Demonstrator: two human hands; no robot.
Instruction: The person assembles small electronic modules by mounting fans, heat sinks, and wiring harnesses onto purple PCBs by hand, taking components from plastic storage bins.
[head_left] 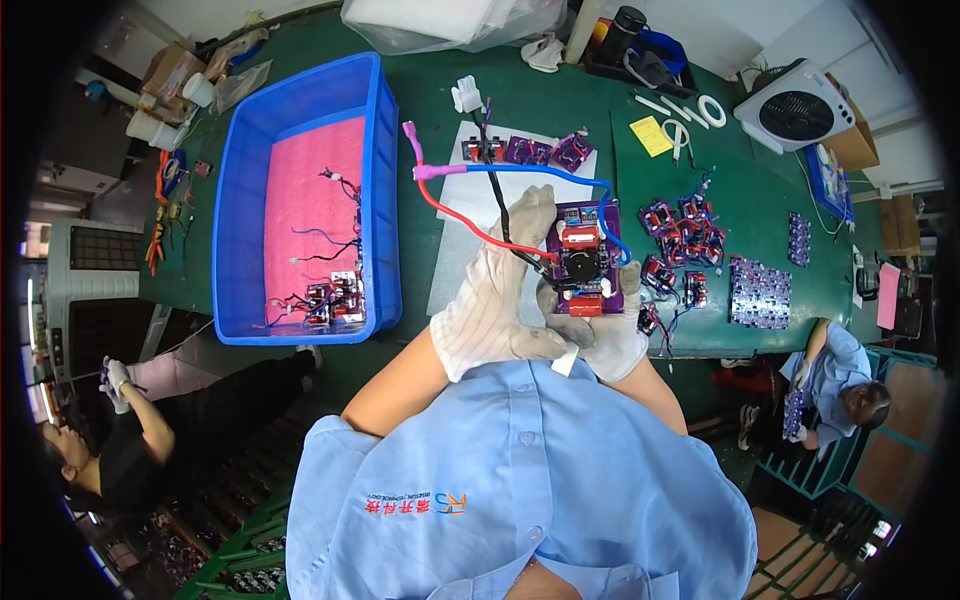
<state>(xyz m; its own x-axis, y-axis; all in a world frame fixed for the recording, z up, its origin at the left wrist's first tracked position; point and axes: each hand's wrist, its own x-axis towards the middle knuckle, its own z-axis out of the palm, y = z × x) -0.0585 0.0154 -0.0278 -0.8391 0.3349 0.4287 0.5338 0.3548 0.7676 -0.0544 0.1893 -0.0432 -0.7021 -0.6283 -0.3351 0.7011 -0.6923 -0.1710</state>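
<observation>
Blue, pink-lined bin holds wired boards; right hand grips a purple circuit board, left hand unclenched beside it.

Look at that blue work shirt: multicoloured logo beside red characters, smaller lettering above; yellow note unreadable!

The purple circuit board, bearing red and black components, was held face up in the right grip; red, blue and black leads extended leftward.
</observation>
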